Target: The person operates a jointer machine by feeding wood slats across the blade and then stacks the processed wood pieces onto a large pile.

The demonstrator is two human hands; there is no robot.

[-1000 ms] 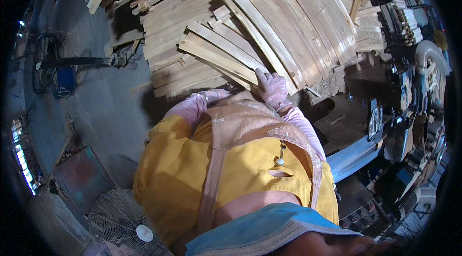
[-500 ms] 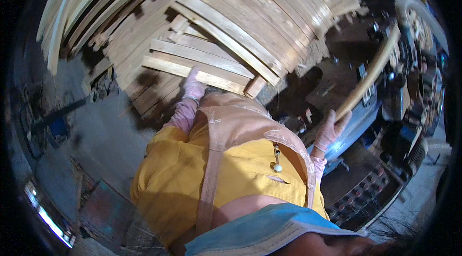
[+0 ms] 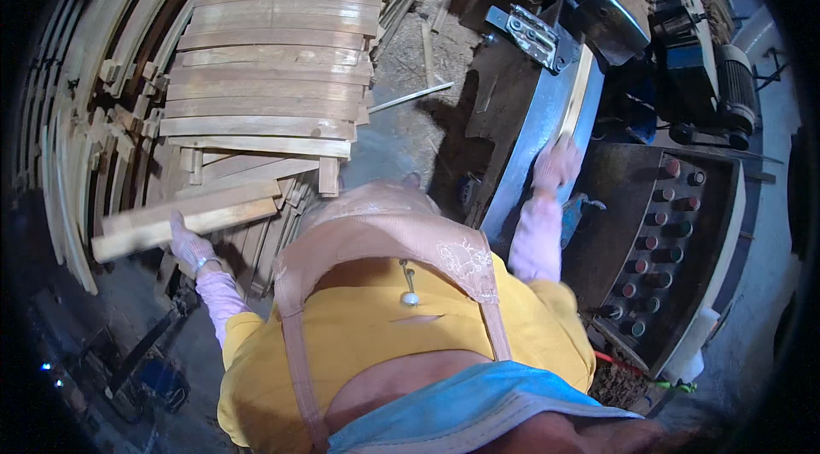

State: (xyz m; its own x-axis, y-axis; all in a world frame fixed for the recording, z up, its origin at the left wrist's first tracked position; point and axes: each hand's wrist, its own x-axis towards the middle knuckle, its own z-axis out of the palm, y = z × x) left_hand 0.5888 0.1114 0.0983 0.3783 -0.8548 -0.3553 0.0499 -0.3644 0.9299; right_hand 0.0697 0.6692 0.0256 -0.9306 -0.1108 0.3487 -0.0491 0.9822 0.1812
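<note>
My left hand (image 3: 191,249), in a pale glove, grips the near side of a short wooden plank (image 3: 188,225) at the left, its thumb on top. The plank is tilted beside the near end of a stack of boards (image 3: 273,82). On the right, my right hand (image 3: 557,165) is closed over the near end of a narrow wooden strip (image 3: 578,95). That strip lies along the smooth blue-grey bed (image 3: 517,172) of a woodworking machine, its far end at the machine head (image 3: 611,23). My right fingers are partly hidden.
A control panel (image 3: 658,240) with several round buttons stands right of my right arm. Long curved wood strips (image 3: 128,18) are piled at the far left. A motor (image 3: 735,87) sits at the right. Sawdust and offcuts (image 3: 427,52) litter the floor between stack and machine.
The view has turned toward the machine. My left hand has swung out leftward with the plank. My right hand has moved forward, and its strip now lies along the machine bed.
</note>
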